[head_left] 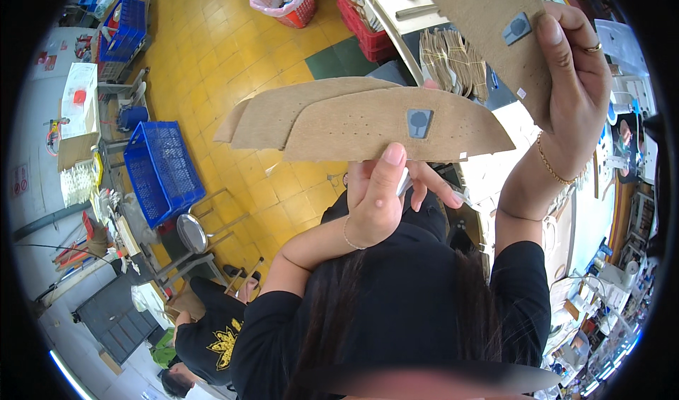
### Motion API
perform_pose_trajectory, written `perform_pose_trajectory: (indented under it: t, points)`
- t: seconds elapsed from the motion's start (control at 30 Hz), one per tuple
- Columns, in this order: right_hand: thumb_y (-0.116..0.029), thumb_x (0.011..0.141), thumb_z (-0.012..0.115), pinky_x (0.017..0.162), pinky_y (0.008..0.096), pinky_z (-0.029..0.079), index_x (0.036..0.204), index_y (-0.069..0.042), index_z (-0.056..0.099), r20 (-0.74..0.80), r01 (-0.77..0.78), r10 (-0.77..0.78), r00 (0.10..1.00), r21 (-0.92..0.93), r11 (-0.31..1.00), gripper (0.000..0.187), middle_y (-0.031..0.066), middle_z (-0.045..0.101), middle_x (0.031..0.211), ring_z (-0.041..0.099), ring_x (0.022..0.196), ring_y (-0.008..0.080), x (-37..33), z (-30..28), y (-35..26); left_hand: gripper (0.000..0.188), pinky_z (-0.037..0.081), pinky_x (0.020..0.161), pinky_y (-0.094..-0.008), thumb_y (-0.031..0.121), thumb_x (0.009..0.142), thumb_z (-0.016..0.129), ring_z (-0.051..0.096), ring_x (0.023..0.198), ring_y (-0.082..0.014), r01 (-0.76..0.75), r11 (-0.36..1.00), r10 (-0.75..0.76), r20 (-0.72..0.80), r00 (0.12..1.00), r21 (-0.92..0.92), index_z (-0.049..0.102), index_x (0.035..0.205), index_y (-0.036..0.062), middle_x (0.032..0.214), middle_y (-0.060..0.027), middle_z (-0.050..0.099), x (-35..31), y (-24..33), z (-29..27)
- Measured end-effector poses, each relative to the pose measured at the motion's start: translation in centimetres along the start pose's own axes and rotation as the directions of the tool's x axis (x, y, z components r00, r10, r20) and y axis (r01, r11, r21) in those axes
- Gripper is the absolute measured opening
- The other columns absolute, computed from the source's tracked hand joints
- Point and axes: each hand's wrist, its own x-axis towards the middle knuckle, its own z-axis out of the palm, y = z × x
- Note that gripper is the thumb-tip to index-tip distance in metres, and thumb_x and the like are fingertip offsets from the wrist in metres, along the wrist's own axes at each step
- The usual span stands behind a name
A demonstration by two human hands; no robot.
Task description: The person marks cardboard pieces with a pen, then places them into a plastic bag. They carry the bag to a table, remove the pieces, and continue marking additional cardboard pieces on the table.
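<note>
My left hand [378, 202] is closed on a few overlapping brown cut panels [339, 128], thumb on the front and fingers behind. They are flat, curved along the top, and fanned out to the left. The front one bears a grey patch [420, 123] with a dark tree-like shape, and rows of small holes. A slim pale thing [404, 183] shows among the fingers; its kind cannot be made out. Raised at the upper right, my right hand [576, 67] pinches another brown panel [488, 29] by its edge. That panel also has a grey patch [516, 29].
Bundles of tied brown pieces [453, 64] lie on the worktable behind the panels. Red crates [371, 39] and a lined red basket [304, 11] stand on the floor beyond. To the left are a blue crate [163, 177], a round stool [192, 232] and a seated person [212, 333].
</note>
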Motion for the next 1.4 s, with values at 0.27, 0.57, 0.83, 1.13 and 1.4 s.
perform_pose_trajectory:
  t: [0.27,0.57,0.83,1.13,1.4]
  points:
    - [-0.015,0.098,0.056,0.072,0.0148,0.043,0.107,0.002,0.062,0.029,0.007,-0.004,1.000,-0.088,0.996,0.020,0.0019,0.064,0.093,0.057,0.082,0.0026,0.1,0.6,-0.5,0.054,0.043,0.039,-0.0172,0.023,0.101,0.039,0.072,0.069,-0.0219,-0.074,0.997,0.073,-0.007,0.997,-0.016,0.021,0.143,-0.0063,0.151,-0.0257,0.029,0.6,-0.2,0.2]
    - [-0.016,0.096,0.060,0.073,0.0156,0.042,0.104,0.001,0.062,0.091,-0.066,0.075,0.993,-0.100,0.993,0.019,0.0014,0.063,0.092,0.054,0.082,0.0031,-0.1,1.5,-1.5,0.035,0.040,0.040,-0.0184,0.018,0.101,0.040,0.071,0.066,-0.0204,-0.095,0.995,0.095,0.009,0.995,0.031,0.045,0.121,-0.0107,0.118,-0.0227,0.064,0.3,-1.0,-0.6]
    - [-0.018,0.086,0.070,0.070,0.0204,0.043,0.097,0.000,0.067,0.220,-0.209,0.228,0.948,-0.106,0.972,0.021,0.0019,0.061,0.086,0.055,0.077,0.0071,-0.1,4.7,-3.5,0.030,0.038,0.042,-0.0190,0.022,0.103,0.045,0.070,0.063,-0.0199,-0.053,0.997,0.056,-0.055,0.997,0.058,0.053,0.108,-0.0059,0.078,-0.0129,0.067,0.0,-1.0,-0.3]
    - [-0.015,0.067,0.081,0.058,0.0277,0.046,0.088,-0.004,0.069,0.303,0.173,0.003,0.953,-0.552,0.815,0.026,0.0046,0.056,0.080,0.058,0.068,0.0168,-1.0,6.1,-2.3,0.035,0.039,0.039,-0.0201,0.023,0.102,0.046,0.068,0.058,-0.0214,0.032,0.988,-0.013,-0.121,0.993,0.153,0.046,0.119,-0.0072,0.082,-0.0180,0.068,0.8,-1.1,-0.4]
    - [-0.002,0.069,0.076,0.063,0.0298,0.050,0.085,-0.004,0.061,0.276,0.221,-0.095,0.957,-0.474,0.853,0.022,0.0075,0.062,0.087,0.063,0.075,0.0222,-1.7,6.3,-1.7,0.074,0.039,0.044,-0.0207,0.058,0.097,0.020,0.057,0.051,-0.0144,0.142,0.980,-0.141,-0.018,0.990,0.143,0.055,0.107,-0.0065,0.074,-0.0168,0.068,1.2,-0.3,-1.3]
